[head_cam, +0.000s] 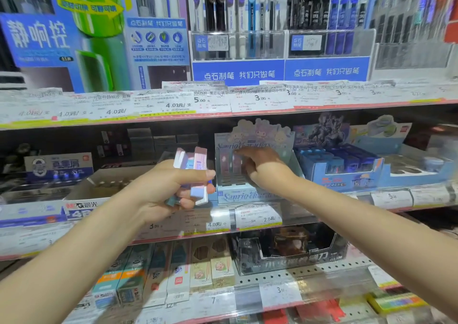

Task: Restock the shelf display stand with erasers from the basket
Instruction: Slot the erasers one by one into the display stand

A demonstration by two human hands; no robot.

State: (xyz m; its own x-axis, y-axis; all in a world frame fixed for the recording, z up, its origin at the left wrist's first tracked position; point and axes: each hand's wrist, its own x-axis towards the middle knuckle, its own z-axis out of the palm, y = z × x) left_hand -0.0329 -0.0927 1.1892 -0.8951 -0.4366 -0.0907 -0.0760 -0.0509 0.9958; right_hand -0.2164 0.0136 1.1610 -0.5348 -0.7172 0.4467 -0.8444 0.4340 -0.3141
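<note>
My left hand [171, 187] grips a bundle of several pastel erasers [192, 165], pink, white and lilac, in front of the middle shelf. Just to its right stands the pale blue Sanrio display stand [247, 195] with slots holding erasers. My right hand [262, 167] reaches into the stand, fingers curled against the erasers in its slots; whether it pinches one is hidden by the hand and blur. The basket is out of view.
A blue display box [347, 172] of blue items sits right of the stand. An open cardboard tray [104, 185] lies to the left. Price tags line the shelf edges [247, 217]. Pens fill the upper shelf; boxed goods fill the lower one.
</note>
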